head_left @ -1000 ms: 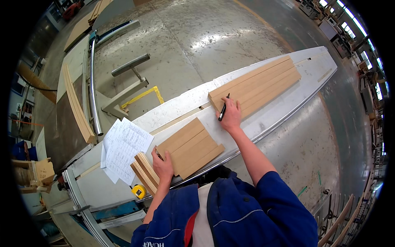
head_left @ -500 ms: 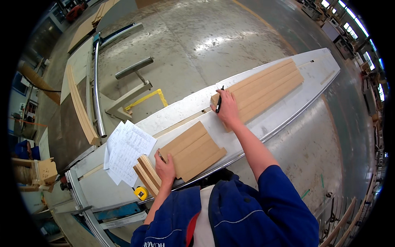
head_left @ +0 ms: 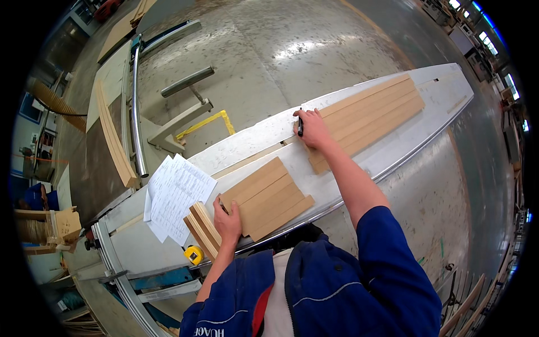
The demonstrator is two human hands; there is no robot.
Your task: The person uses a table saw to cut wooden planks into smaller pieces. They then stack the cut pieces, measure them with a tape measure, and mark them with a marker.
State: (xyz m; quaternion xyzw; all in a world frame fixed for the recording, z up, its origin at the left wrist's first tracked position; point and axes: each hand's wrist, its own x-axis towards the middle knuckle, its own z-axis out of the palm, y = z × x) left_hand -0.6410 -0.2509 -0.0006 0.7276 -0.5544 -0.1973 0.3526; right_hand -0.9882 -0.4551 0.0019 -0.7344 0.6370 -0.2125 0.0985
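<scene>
Right hand (head_left: 313,130) grip clamped on a dark pen (head_left: 300,126) over long wooden strips (head_left: 373,109); left hand (head_left: 227,222), fingers together, rests flat on short boards (head_left: 266,196) on the bench (head_left: 252,146)

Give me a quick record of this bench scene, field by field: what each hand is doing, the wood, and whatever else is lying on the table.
Left hand: left hand rests on the short stack of boards
Right hand: right hand holds a dark pen at the end of the long boards
Surface: long white table
Papers: sheets left of the short stack
Tape measure: yellow, at the near edge
</scene>
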